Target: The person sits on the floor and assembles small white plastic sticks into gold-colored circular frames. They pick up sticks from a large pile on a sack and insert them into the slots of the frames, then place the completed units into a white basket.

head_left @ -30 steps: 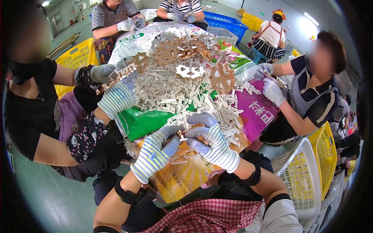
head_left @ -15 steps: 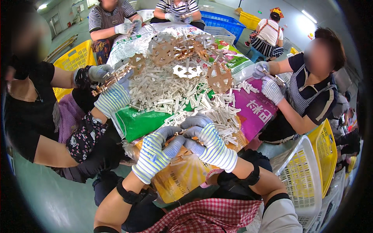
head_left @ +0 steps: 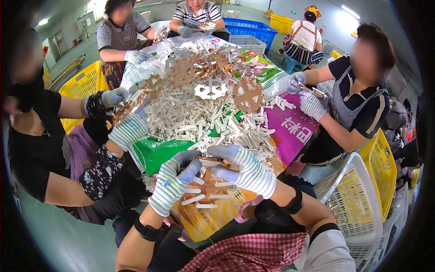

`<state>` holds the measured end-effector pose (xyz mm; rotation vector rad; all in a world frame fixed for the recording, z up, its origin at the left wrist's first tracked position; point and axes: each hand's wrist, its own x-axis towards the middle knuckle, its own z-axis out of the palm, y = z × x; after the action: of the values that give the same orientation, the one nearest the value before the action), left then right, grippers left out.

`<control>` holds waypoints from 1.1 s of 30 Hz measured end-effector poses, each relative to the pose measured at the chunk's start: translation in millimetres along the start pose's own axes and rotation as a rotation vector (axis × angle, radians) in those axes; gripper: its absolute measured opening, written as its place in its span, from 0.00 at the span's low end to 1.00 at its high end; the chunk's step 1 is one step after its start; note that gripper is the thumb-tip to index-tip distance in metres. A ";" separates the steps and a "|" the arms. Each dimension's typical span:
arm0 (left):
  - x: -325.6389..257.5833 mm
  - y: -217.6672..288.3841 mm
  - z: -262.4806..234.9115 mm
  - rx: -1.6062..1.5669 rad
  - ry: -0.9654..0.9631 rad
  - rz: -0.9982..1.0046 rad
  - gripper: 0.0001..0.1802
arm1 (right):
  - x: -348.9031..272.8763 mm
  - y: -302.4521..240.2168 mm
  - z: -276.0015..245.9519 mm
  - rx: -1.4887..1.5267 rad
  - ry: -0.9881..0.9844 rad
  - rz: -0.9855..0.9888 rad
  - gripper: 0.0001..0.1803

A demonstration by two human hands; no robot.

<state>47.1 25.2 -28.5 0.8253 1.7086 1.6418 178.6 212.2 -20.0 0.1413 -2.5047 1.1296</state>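
Observation:
My left hand (head_left: pixel 174 181), in a grey-palmed striped glove, pinches the end of a white strip (head_left: pixel 210 162) between thumb and fingertips. The strip reaches across to my right hand (head_left: pixel 247 171), gloved alike. Its fingers curl over a small brownish thing that they mostly hide. Below the hands, several loose white strips (head_left: pixel 193 199) lie on a yellow printed sack (head_left: pixel 204 226). Just beyond is a large heap of white strips (head_left: pixel 181 113). Copper-coloured notched discs (head_left: pixel 248 95) and a white notched disc (head_left: pixel 210 91) rest on the heap.
Co-workers sit around the sack-covered table; the one on my left holds a brown part with white strips (head_left: pixel 129 109). A gloved hand (head_left: pixel 312 106) is at work on the right. White (head_left: pixel 351 199) and yellow baskets (head_left: pixel 380 167) stand at right, a blue crate (head_left: pixel 253 31) behind.
My hands have moved slightly apart, showing a white strip between them and several strips on the yellow sack below. The far-left co-worker in stripes has lowered one hand to the table.

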 end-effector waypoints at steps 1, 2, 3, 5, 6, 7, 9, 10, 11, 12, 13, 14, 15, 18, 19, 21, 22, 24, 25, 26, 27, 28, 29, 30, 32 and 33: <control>-1.1 5.0 -1.1 -0.057 0.022 -0.015 0.19 | -2.0 5.7 -2.0 0.133 0.044 0.065 0.23; -2.4 10.0 -1.1 -0.115 0.045 -0.030 0.19 | -4.9 16.5 -2.4 0.267 0.085 0.130 0.22; -4.2 15.3 -1.6 -0.166 0.068 -0.043 0.19 | -7.3 22.5 -6.4 0.406 0.129 0.188 0.22; -6.6 8.2 -8.2 -0.249 0.090 -0.045 0.19 | -6.0 23.8 -19.7 0.515 -0.038 0.276 0.25; -7.9 8.9 -6.0 -0.318 0.096 -0.059 0.20 | -6.8 28.2 -23.0 0.517 -0.119 0.261 0.27; -9.6 9.1 -5.5 -0.387 0.102 -0.073 0.20 | -5.5 31.7 -23.3 0.519 -0.200 0.246 0.28; -12.1 7.5 -8.3 -0.450 0.088 -0.069 0.21 | -7.7 32.3 -9.6 0.538 -0.331 0.251 0.32; -13.2 7.8 -7.1 -0.488 0.074 -0.073 0.21 | -12.5 29.5 -1.9 0.592 -0.340 0.260 0.30; -13.1 8.4 -6.2 -0.526 0.058 -0.079 0.22 | -20.3 47.5 13.6 0.914 -0.361 0.427 0.29; -10.9 7.9 -4.6 -0.547 0.040 -0.072 0.21 | -28.8 66.4 28.4 1.226 -0.334 0.617 0.27; -4.5 5.8 0.7 -0.571 0.012 -0.081 0.21 | -37.6 97.1 39.5 1.553 -0.292 0.786 0.26; -0.3 3.4 4.2 -0.588 -0.005 -0.092 0.21 | -42.8 111.4 45.0 1.893 -0.250 0.943 0.25; -2.3 1.7 4.1 -0.602 -0.005 -0.110 0.21 | -40.5 99.7 42.5 1.672 -0.313 0.755 0.24; -2.9 7.1 11.7 -0.460 -0.042 -0.064 0.24 | -32.8 52.2 3.5 0.915 -0.340 0.210 0.24; 6.2 7.8 26.5 -0.496 -0.124 -0.021 0.26 | -39.5 56.7 -7.3 0.612 -0.275 0.055 0.24; 20.7 -8.2 8.9 -0.461 -0.178 -0.040 0.29 | -37.7 6.7 -47.7 0.264 -0.336 0.134 0.21; 24.4 -20.0 4.1 -0.444 -0.159 0.021 0.29 | -40.3 -19.9 -73.9 0.083 -0.371 0.172 0.22; 27.4 -45.2 -22.7 -0.446 -0.134 0.034 0.30 | -88.5 -29.0 -112.4 0.309 -0.199 0.041 0.20; 33.1 -57.3 -30.8 -0.474 -0.146 -0.010 0.30 | -125.0 -48.1 -144.1 0.234 -0.121 0.172 0.18; 34.2 -63.1 -31.1 -0.447 -0.148 -0.031 0.30 | -159.5 -64.0 -175.2 0.131 -0.082 0.241 0.17; 33.1 -66.7 -35.9 -0.408 -0.131 -0.045 0.31 | -196.1 -80.5 -196.8 0.110 0.018 0.403 0.15; 42.7 -76.2 -42.1 -0.396 -0.221 -0.090 0.31 | -239.8 -104.1 -220.9 0.111 0.116 0.524 0.18; 48.8 -87.8 -60.8 -0.377 -0.280 -0.123 0.31 | -271.6 -122.6 -238.0 0.007 0.175 0.638 0.17; 58.3 -105.9 -82.6 -0.350 -0.268 -0.174 0.31 | -310.0 -137.7 -251.4 -0.169 0.247 0.786 0.17; 69.7 -140.9 -117.5 -0.386 -0.287 -0.194 0.25 | -401.2 -135.4 -258.3 0.017 0.573 0.951 0.16; 72.6 -153.4 -122.6 -0.419 -0.310 -0.157 0.22 | -435.5 -132.9 -259.9 -0.078 0.572 1.031 0.15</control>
<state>-97.1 3.1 -178.8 0.6781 1.1338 1.5909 691.4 286.3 60.5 -1.4138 -2.0278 1.1399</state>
